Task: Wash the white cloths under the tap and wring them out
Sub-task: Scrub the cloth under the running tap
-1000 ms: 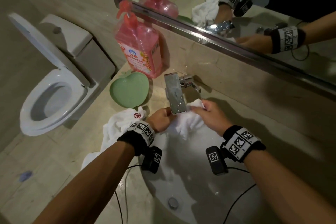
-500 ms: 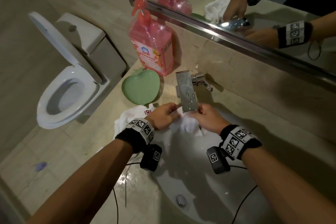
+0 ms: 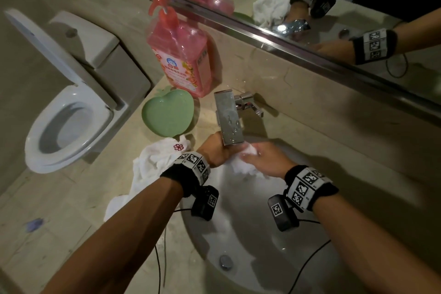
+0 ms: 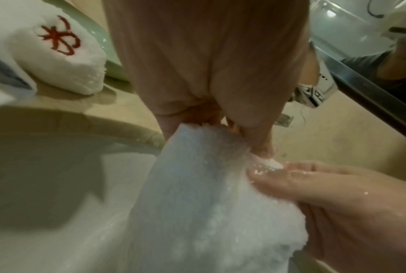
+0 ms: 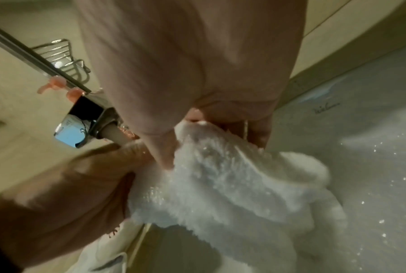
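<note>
A wet white cloth hangs bunched over the white basin just under the chrome tap. My left hand pinches its left end with curled fingers. My right hand grips the other end, wet with drops. The two hands nearly touch beneath the spout. A second white cloth with a red flower mark lies on the counter left of the basin.
A green apple-shaped dish and a pink pump bottle stand on the counter behind the spare cloth. The mirror runs along the back wall. A toilet with its lid up is at the left. The drain plug sits low in the basin.
Both hands have drawn closer together under the spout, bunching the cloth between them. The view has shifted, so the sink scene sits further right and lower.
</note>
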`<state>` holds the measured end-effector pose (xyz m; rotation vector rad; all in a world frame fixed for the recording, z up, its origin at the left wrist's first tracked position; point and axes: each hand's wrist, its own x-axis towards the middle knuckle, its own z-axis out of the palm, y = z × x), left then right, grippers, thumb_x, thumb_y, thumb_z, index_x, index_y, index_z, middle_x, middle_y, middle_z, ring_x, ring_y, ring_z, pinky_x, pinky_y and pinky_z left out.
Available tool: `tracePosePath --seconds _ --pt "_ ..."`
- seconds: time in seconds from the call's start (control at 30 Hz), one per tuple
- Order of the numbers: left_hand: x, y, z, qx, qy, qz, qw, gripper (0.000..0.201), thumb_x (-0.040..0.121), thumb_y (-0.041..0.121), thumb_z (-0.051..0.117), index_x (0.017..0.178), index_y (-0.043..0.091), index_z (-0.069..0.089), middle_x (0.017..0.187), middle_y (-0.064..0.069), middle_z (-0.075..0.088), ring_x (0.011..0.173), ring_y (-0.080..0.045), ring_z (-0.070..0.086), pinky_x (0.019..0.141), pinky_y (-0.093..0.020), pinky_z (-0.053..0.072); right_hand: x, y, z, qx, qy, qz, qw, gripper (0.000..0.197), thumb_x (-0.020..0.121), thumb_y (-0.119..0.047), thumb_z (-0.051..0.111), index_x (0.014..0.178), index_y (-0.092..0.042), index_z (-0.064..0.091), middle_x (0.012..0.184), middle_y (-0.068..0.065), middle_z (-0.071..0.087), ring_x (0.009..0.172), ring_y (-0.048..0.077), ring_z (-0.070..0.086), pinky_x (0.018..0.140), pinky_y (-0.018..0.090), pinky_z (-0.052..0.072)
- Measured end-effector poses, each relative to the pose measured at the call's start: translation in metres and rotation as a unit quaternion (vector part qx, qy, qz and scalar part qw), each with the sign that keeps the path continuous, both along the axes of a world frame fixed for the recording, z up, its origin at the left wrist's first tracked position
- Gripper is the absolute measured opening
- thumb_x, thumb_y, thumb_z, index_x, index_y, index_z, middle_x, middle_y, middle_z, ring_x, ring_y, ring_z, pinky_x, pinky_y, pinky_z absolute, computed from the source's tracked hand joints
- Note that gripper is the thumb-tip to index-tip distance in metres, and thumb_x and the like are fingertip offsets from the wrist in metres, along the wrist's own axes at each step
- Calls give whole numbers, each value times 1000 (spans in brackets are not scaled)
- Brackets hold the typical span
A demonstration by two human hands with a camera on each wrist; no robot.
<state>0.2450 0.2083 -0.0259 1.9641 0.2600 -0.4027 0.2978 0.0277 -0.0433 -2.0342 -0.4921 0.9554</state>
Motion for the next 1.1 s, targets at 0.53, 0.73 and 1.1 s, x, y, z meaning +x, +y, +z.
tracePosePath --seconds 0.53,0.73,1.1 --pt "-34 43 3 74 -56 9 996 12 98 31 57 91 20 55 78 2 61 65 -7 54 64 -21 46 -6 43 5 94 103 -20 990 25 85 -14 75 100 -33 73 97 -14 77 92 1 71 80 25 53" --pt "-30 47 9 95 -66 2 993 14 98 14 53 112 14 56 82 14 59 71 0 52 65 -8 37 -8 58 3 85 34 -44 995 25 95 -17 67 83 -39 71 82 -15 74 83 2 68 68 18 49" --pt "-22 16 -17 101 31 -43 993 23 104 28 42 85 29 57 81 11 62 78 -13 61 76 -16 47 12 5 2 73 69 -184 978 20 103 -30 51 98 -22 68 84 0 68 74 10 65 64 26 50"
